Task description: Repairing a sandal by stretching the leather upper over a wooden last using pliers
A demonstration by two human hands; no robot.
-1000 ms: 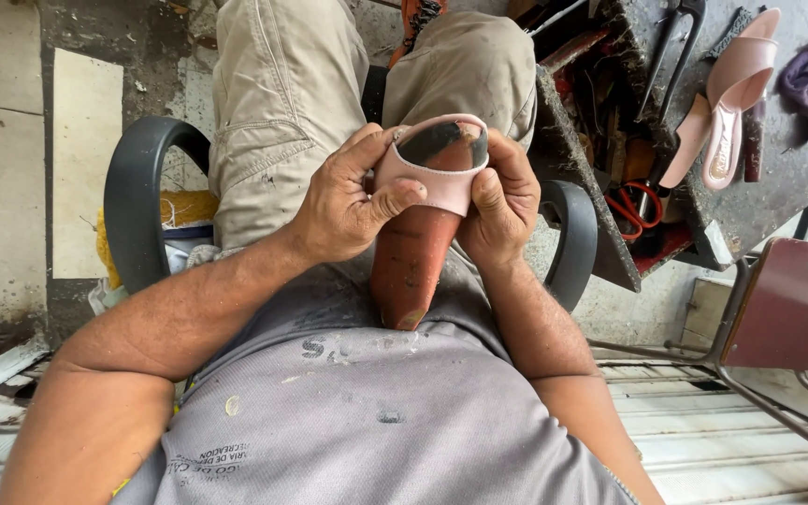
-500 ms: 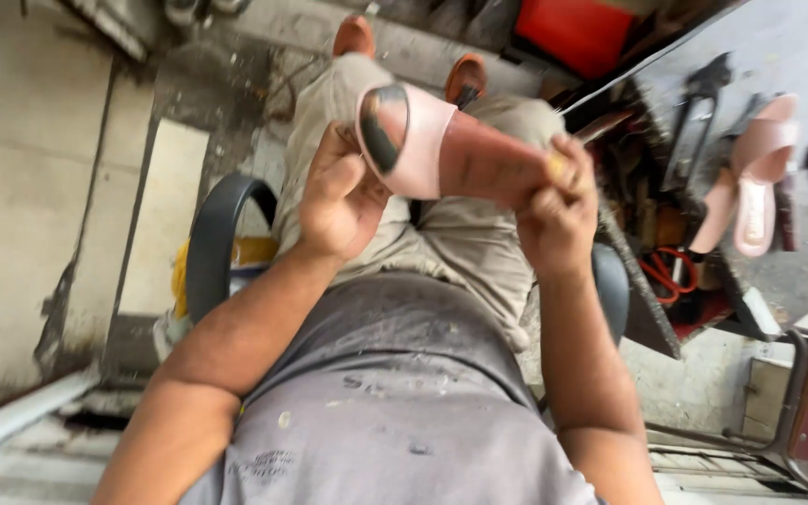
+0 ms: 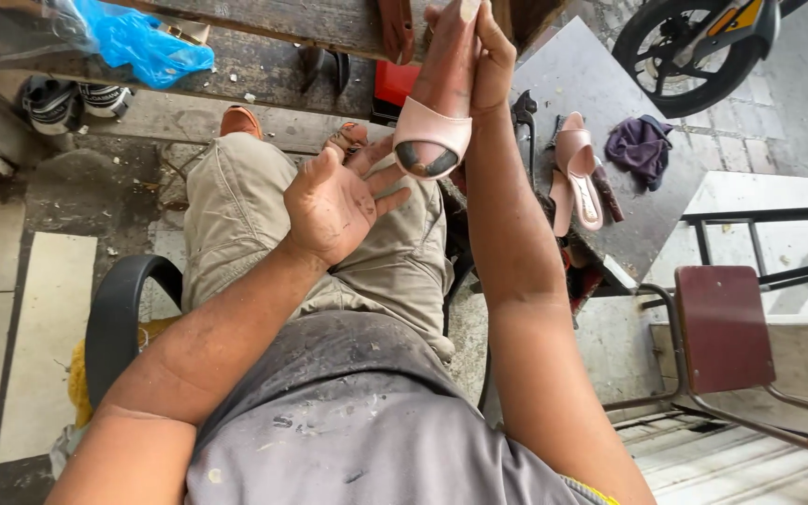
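Light: soft daylight | shadows: faint | focus: sharp | edges: wide-angle bending

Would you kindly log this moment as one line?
right hand: holds pink sandal raised | left hand: open, beside strap | second pink sandal: on grey board

The pink sandal (image 3: 434, 131) held up at twelve o'clock has a smooth, faintly glossy strap that looks like synthetic leather; its toe end is dark and scuffed. The right hand (image 3: 490, 56) gripping it and the left hand (image 3: 334, 206) beside it look dusty and smudged. A second pink sandal (image 3: 575, 173), at two o'clock, shows the same smooth finish on a matt grey slab (image 3: 600, 75). Next to it lies a crumpled purple cloth (image 3: 641, 145). The trousers (image 3: 236, 215) are creased khaki cloth; the shirt (image 3: 348, 421) is matt grey fabric with pale stains. At ten o'clock a blue plastic bag (image 3: 137, 42) shines, wrinkled. The chair seat (image 3: 724, 327) at four o'clock is smooth maroon on a thin metal frame.
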